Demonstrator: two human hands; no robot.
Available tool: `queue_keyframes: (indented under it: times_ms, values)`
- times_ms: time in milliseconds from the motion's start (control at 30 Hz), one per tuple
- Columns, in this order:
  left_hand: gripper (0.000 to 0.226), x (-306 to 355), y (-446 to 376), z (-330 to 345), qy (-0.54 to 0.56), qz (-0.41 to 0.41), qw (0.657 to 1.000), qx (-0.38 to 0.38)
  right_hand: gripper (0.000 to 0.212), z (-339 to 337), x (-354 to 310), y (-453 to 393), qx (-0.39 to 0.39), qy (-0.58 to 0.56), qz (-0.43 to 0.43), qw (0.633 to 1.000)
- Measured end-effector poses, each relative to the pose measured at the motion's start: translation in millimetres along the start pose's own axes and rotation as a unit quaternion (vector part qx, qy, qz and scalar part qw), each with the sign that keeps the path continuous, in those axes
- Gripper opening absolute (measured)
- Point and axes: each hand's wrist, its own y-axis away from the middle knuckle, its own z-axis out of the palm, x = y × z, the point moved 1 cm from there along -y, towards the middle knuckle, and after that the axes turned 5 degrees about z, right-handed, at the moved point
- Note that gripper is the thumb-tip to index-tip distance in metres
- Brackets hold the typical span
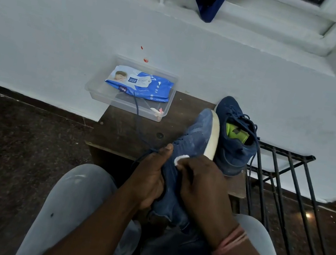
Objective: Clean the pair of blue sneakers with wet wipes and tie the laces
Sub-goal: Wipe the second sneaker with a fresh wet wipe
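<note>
The left hand (149, 175) curls around the held sneaker (189, 153), thumb up along its side. The right hand (202, 183) pinches a white wipe (180, 158) against it. The shoe's toe points far-right, sole touching the second sneaker (231, 143) near the stool's (126, 129) right edge.

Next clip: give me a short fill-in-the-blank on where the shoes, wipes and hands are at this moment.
1. The left hand grips the sneaker while the right hand presses a white ____ against it.
2. The pack of wet wipes lies in a clear plastic ____.
3. The second sneaker stands on the wooden table and shows a ____ insole.

Missing words: wipe; tray; green
</note>
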Motion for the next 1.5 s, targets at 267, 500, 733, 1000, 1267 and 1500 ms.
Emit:
queue_keyframes:
  times_ms: [267, 500, 733, 1000, 1267, 1500]
  values:
    - [0.061, -1.3, -3.3, -2.6, -0.003, 0.036, 0.999, 0.025, 0.011, -0.7, 3.8, -10.8, 0.044, -0.052, 0.057, 0.996]
    - [0.064, -1.1, -3.4, 0.2, -0.006, 0.038, 0.999, 0.032, 0.008, -1.0, 16.1, -27.6, 0.127, -0.076, 0.091, 0.985]
    - [0.053, 2.8, 1.5, 2.8, -0.001, 0.02, 1.0, 0.02, 0.008, -7.8, 25.4, -30.1, 0.031, -0.121, 0.11, 0.986]
    - [0.051, 8.4, 2.4, 2.6, 0.049, -0.025, 0.998, 0.025, 0.02, -4.2, 17.7, -13.7, 0.021, -0.193, 0.099, 0.976]
    - [0.034, 1.6, 2.5, 0.1, -0.048, 0.024, 0.998, -0.021, 0.029, -4.6, 12.0, -11.5, 0.034, -0.268, 0.192, 0.944]
    - [0.026, 3.5, 4.6, 3.8, -0.053, 0.036, 0.998, -0.025, 0.008, -7.2, 12.5, -18.1, -0.015, -0.306, 0.225, 0.925]
